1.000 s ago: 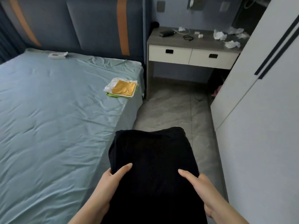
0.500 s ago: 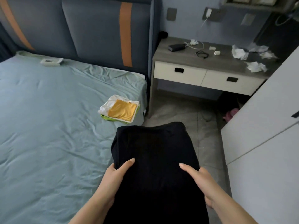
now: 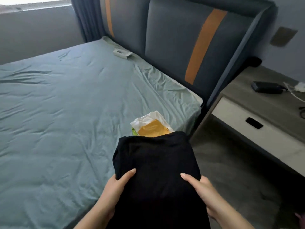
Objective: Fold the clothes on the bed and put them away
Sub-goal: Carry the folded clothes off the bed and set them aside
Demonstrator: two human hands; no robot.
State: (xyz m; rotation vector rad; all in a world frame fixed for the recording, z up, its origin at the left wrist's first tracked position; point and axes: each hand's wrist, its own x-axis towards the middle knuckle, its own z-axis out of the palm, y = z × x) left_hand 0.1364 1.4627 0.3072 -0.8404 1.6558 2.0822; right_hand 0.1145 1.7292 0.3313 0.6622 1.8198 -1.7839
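Note:
I hold a folded black garment (image 3: pixel 156 164) in front of me, over the bed's right edge. My left hand (image 3: pixel 115 187) grips its left side with the thumb on top. My right hand (image 3: pixel 199 187) grips its right side the same way. Just beyond the garment, a small folded stack with a yellow piece on top, white and green beneath (image 3: pixel 151 126), lies on the bed (image 3: pixel 66 113) near its right edge. The black garment hides the stack's near end.
A small white object (image 3: pixel 122 52) lies on the bed by the padded headboard (image 3: pixel 181 38). A bedside desk (image 3: pixel 264 109) with white drawers stands at the right, with a black box (image 3: pixel 265 87) and cables on top. Grey floor lies between bed and desk.
My view has swung left toward the bed, and the wardrobe has left the frame. The black garment, still in both hands, now reaches over the near end of the yellow stack.

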